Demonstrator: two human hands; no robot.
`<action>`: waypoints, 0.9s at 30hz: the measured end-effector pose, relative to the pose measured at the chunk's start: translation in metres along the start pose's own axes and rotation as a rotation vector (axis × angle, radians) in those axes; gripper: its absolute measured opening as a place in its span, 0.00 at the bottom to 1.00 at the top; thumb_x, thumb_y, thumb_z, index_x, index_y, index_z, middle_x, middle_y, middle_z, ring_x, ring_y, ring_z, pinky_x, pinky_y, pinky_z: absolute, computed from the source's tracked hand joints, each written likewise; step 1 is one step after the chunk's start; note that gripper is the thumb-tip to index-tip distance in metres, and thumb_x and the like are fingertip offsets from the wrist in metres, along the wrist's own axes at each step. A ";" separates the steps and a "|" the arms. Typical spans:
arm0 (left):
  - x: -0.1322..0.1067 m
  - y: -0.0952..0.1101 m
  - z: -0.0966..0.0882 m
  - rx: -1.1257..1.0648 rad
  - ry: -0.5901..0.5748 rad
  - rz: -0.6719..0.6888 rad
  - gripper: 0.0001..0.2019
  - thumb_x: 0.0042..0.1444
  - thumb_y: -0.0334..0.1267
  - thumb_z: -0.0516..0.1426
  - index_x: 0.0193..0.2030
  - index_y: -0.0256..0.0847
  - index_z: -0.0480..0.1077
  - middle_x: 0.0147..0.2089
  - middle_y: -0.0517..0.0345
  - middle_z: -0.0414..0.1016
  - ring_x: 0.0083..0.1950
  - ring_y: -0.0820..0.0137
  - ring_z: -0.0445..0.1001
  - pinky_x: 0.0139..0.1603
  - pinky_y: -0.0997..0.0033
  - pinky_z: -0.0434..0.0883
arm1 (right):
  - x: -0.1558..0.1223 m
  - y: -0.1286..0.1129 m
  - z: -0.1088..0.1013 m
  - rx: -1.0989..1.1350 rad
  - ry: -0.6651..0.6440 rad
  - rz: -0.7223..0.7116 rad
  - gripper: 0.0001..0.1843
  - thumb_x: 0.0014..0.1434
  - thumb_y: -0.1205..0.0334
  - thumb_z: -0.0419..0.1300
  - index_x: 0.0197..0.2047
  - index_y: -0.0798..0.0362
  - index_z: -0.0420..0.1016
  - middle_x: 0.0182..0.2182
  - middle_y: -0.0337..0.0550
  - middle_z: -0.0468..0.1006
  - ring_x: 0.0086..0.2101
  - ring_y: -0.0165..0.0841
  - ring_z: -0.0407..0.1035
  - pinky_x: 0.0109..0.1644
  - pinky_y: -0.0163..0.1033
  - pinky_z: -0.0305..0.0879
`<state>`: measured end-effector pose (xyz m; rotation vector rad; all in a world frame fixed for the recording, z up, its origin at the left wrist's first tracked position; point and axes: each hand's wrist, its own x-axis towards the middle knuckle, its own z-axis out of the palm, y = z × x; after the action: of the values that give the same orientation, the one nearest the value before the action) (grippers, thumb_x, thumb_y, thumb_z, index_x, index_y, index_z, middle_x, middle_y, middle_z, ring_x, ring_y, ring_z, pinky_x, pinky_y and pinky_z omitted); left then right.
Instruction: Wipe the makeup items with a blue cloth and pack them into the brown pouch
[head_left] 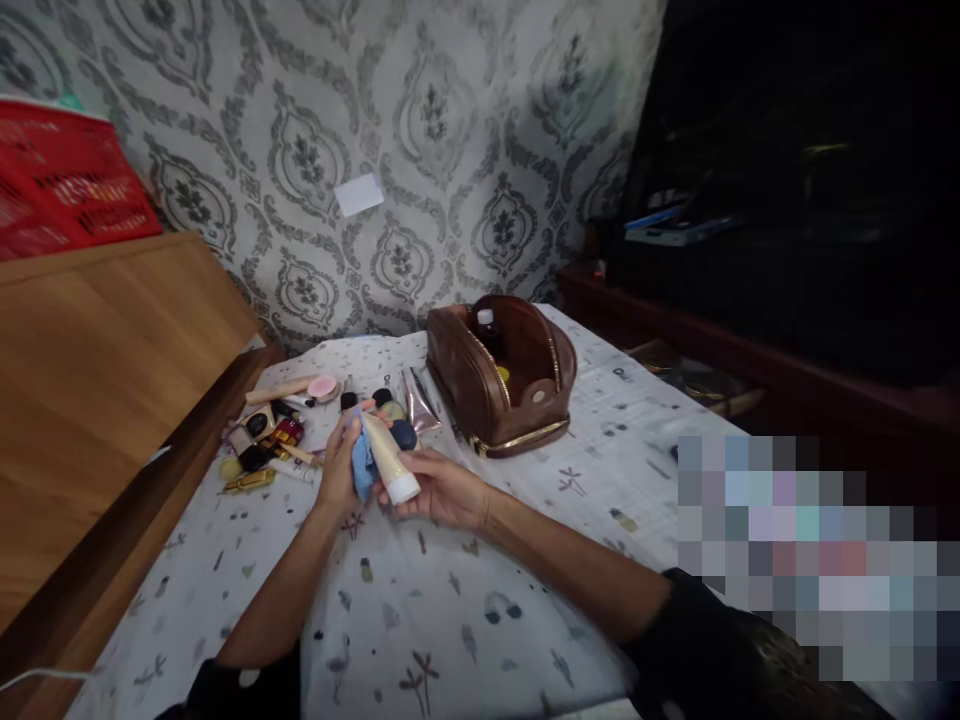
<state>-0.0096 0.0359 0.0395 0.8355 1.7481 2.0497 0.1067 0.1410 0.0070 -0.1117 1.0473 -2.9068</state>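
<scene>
While the brown bag [501, 375] stands unzipped at the far middle of the table [450, 620], you can see a small bottle [487, 322] with a pale cap upright inside it and something yellow deeper down, too dim to identify. To the left of the bag, a heap of cosmetics [270, 435] lies loose on the patterned tablecloth, with a round pink compact [323, 387] at its far edge and a silver sachet [418, 400] just beside the bag.

You hold a cream tube [388, 457] just in front of that heap, tilted, with its white cap pointing down and toward you. Your right hand [439, 487] lies palm up under the cap end, its fingers curled around the tube. Your left hand [339, 468] comes in from the other side, fingers closed on a blue cloth [364, 462] pressed against the tube's left flank. The cloth sits between those fingers and the tube.

Both forearms stretch forward over the table and meet at the tube. A red crate [60, 180] sits on the wooden cabinet [97, 380] at the left.
</scene>
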 end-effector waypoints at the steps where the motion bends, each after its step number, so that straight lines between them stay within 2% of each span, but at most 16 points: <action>1: 0.000 0.000 0.000 -0.016 -0.008 -0.021 0.26 0.51 0.60 0.61 0.45 0.38 0.74 0.33 0.57 0.77 0.26 0.73 0.72 0.27 0.76 0.68 | 0.001 0.000 -0.001 0.003 -0.002 0.005 0.18 0.61 0.53 0.64 0.44 0.62 0.71 0.32 0.50 0.80 0.33 0.35 0.77 0.30 0.33 0.72; 3: 0.002 0.000 -0.002 -0.020 0.016 -0.042 0.24 0.49 0.59 0.63 0.40 0.37 0.74 0.29 0.61 0.74 0.25 0.75 0.69 0.25 0.78 0.66 | 0.002 0.000 -0.003 -0.013 0.020 0.008 0.19 0.61 0.51 0.64 0.44 0.61 0.72 0.32 0.48 0.79 0.32 0.35 0.77 0.27 0.33 0.72; 5: 0.003 -0.001 -0.003 0.006 0.078 -0.008 0.21 0.49 0.56 0.64 0.34 0.37 0.73 0.25 0.65 0.69 0.25 0.78 0.66 0.25 0.81 0.63 | 0.002 0.001 -0.003 -0.061 0.060 0.010 0.20 0.58 0.50 0.66 0.43 0.59 0.72 0.32 0.45 0.78 0.31 0.35 0.77 0.27 0.34 0.74; 9: 0.006 -0.004 -0.004 0.023 0.141 0.015 0.19 0.47 0.53 0.66 0.30 0.38 0.70 0.24 0.68 0.65 0.24 0.80 0.63 0.25 0.82 0.61 | 0.000 0.004 -0.002 -0.185 0.121 -0.008 0.25 0.50 0.49 0.72 0.43 0.56 0.72 0.29 0.40 0.77 0.30 0.33 0.76 0.34 0.40 0.78; 11: 0.006 -0.005 -0.004 0.028 0.146 0.007 0.19 0.47 0.53 0.66 0.31 0.37 0.70 0.24 0.68 0.65 0.24 0.79 0.63 0.25 0.81 0.62 | 0.000 0.006 -0.001 -0.213 0.139 -0.018 0.27 0.48 0.49 0.74 0.42 0.56 0.71 0.29 0.41 0.78 0.31 0.32 0.76 0.36 0.39 0.77; 14: 0.005 -0.006 -0.005 0.035 0.171 0.004 0.20 0.48 0.54 0.65 0.33 0.38 0.70 0.25 0.68 0.65 0.23 0.80 0.62 0.24 0.82 0.61 | 0.002 0.007 -0.001 -0.202 0.177 -0.054 0.26 0.49 0.48 0.72 0.44 0.55 0.72 0.31 0.43 0.79 0.32 0.32 0.76 0.38 0.37 0.74; 18: 0.002 -0.008 -0.003 0.037 0.223 0.004 0.19 0.49 0.53 0.65 0.36 0.39 0.72 0.28 0.66 0.70 0.27 0.78 0.67 0.28 0.82 0.65 | 0.005 0.006 0.000 -0.173 0.264 -0.180 0.25 0.50 0.50 0.72 0.47 0.53 0.74 0.31 0.40 0.77 0.32 0.30 0.72 0.36 0.35 0.69; 20: 0.000 -0.009 0.000 0.030 0.235 0.005 0.19 0.48 0.52 0.65 0.38 0.39 0.73 0.31 0.64 0.73 0.31 0.76 0.71 0.33 0.81 0.68 | 0.006 0.005 0.000 -0.204 0.289 -0.262 0.27 0.47 0.47 0.72 0.46 0.52 0.76 0.31 0.38 0.76 0.31 0.29 0.69 0.34 0.34 0.66; 22: -0.002 -0.011 0.004 0.012 0.250 -0.016 0.20 0.46 0.51 0.67 0.41 0.39 0.74 0.36 0.61 0.77 0.35 0.74 0.74 0.37 0.79 0.70 | 0.006 0.005 0.000 -0.315 0.291 -0.351 0.29 0.47 0.43 0.71 0.47 0.52 0.77 0.32 0.38 0.76 0.32 0.31 0.68 0.37 0.35 0.65; 27: -0.004 -0.017 0.009 -0.048 0.275 -0.118 0.23 0.45 0.50 0.67 0.46 0.41 0.75 0.44 0.57 0.80 0.42 0.70 0.77 0.43 0.76 0.73 | 0.001 0.001 0.002 -0.683 0.341 -0.530 0.31 0.57 0.39 0.62 0.56 0.51 0.73 0.44 0.44 0.77 0.48 0.40 0.68 0.53 0.44 0.65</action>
<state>-0.0030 0.0442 0.0223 0.4405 1.8281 2.1998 0.1057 0.1391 0.0078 0.1079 2.3573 -2.8762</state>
